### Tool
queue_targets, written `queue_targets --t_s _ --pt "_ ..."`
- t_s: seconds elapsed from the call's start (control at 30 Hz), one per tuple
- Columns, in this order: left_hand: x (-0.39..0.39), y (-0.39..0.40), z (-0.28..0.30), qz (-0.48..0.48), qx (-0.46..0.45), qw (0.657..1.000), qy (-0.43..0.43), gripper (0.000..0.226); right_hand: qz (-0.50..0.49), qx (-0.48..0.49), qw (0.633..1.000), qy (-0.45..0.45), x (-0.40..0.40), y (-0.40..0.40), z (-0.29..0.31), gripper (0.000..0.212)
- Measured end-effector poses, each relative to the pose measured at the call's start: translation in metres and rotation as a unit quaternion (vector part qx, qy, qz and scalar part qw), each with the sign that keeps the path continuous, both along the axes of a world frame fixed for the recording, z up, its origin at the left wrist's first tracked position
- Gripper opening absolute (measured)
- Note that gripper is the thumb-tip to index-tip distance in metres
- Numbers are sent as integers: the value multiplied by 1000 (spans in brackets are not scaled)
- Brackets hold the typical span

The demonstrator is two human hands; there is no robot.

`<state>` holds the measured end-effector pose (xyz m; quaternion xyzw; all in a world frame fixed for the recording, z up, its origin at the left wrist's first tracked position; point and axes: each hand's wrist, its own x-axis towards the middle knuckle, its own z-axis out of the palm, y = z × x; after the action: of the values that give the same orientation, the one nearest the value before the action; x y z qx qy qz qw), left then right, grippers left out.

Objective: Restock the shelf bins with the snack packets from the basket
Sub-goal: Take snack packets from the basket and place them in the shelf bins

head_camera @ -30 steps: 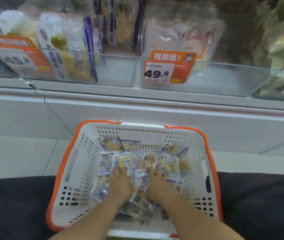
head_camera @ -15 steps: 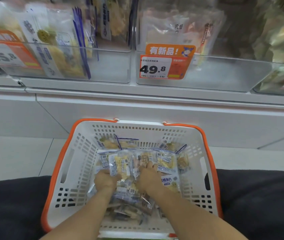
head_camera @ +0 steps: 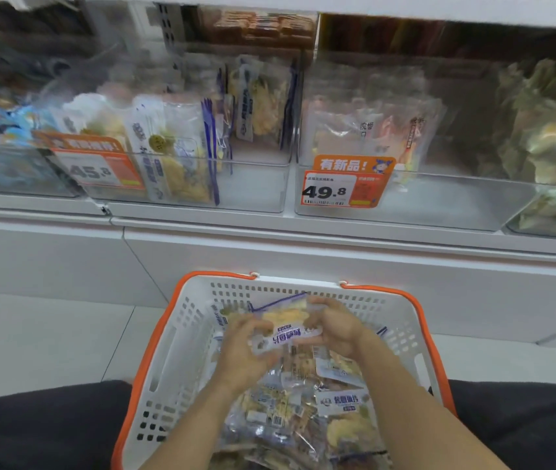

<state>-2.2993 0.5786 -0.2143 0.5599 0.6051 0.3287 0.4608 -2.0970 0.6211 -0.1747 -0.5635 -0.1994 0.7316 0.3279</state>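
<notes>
A white basket (head_camera: 181,337) with an orange rim sits between my knees, with several clear snack packets (head_camera: 303,408) piled inside. My left hand (head_camera: 241,351) and my right hand (head_camera: 336,329) together grip a small bunch of snack packets (head_camera: 283,325), lifted above the pile. The packets show yellow chips and blue lettering. Above, a clear shelf bin (head_camera: 253,184) holds the same kind of packets standing upright on its left side.
A second clear bin (head_camera: 439,201) with a 49.8 price tag (head_camera: 341,186) stands to the right, holding other packets at its back. More bins with bluish and greenish packets flank both sides. A white shelf ledge (head_camera: 303,239) runs below the bins.
Both hands closed on packets in the pile and lifted a bunch upward out of it. The view tilted up, showing more of the shelf.
</notes>
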Motion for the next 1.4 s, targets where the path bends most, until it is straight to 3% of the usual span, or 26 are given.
queue_targets --t_s 0.03,0.1,0.2,0.3,0.4,0.5,0.57,0.63,0.7,0.77,0.83,0.97,1.03,1.1,1.23,1.4 --pt "-3 5 16 12 -26 999 -28 59 -10 12 1000 19 1 1 7 55" --pt "-10 15 46 45 -86 982 -164 82 -19 47 997 58 1 4 20 53" --pt "-22 24 72 63 -149 941 -296 86 40 98 994 31 -2 3 56 49" --pt "-30 28 94 80 -120 958 -247 50 118 136 984 -10 0 5 83 41" --pt "-47 40 118 -3 -75 988 -138 31 205 193 954 -101 -1 8 112 49" --pt "-57 57 158 -130 -43 991 -6 26 263 281 898 -214 -10 11 151 66" --pt "-51 66 194 -168 16 983 78 20 324 339 841 -270 -23 12 178 66" --pt "-43 69 232 -135 105 982 79 21 319 399 798 -320 -35 14 205 45" --pt "-39 74 262 -38 204 978 6 24 246 458 775 -360 -43 19 230 28" --pt "-43 84 282 77 292 951 -68 14 150 521 726 -424 -47 27 252 24" --pt "-54 100 288 139 359 923 -22 11 60 562 676 -474 -52 38 268 21" --pt "-80 126 271 80 369 899 222 33 46 551 621 -556 -64 72 283 29" --pt "-87 134 260 48 354 891 281 43 55 506 643 -572 -71 89 289 37" --pt "-88 140 252 39 359 885 294 50 63 448 666 -592 -77 104 295 37" --pt "-88 150 243 26 371 891 259 57 83 367 634 -675 -86 120 301 24" --pt "-91 151 237 6 373 897 237 59 104 305 612 -722 -96 129 308 29"
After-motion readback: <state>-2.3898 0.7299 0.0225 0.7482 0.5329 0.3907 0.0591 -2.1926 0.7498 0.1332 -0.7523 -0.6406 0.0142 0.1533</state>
